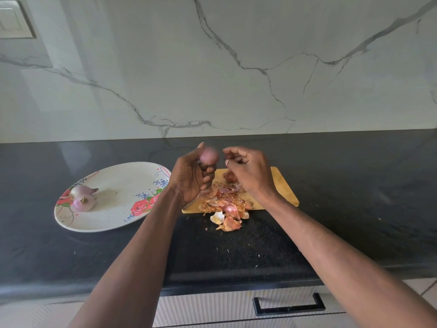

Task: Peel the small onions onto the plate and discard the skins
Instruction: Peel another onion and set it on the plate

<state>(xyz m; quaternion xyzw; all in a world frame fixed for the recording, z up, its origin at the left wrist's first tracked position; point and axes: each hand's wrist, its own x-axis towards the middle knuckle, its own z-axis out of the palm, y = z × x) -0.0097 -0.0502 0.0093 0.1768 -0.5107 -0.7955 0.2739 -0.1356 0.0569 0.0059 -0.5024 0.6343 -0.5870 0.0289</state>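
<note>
Left hand (191, 178) at frame centre, curled around a small pinkish peeled onion (209, 156). Right hand (248, 170) just beside, fingers curled; contents unclear. Below, papery orange skins (224, 207) on a wooden board (285, 185). Centre left, white floral plate (123, 185) with two onions (82, 197).

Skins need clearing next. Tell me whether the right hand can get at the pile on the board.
Probably yes: the right hand hovers above the skins on the board, holding nothing visible, with nothing between them.

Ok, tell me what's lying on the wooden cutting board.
A heap of onion skins covers the cutting board, spilling over its near edge. One unpeeled onion shows behind the right hand, which hides more.
</note>
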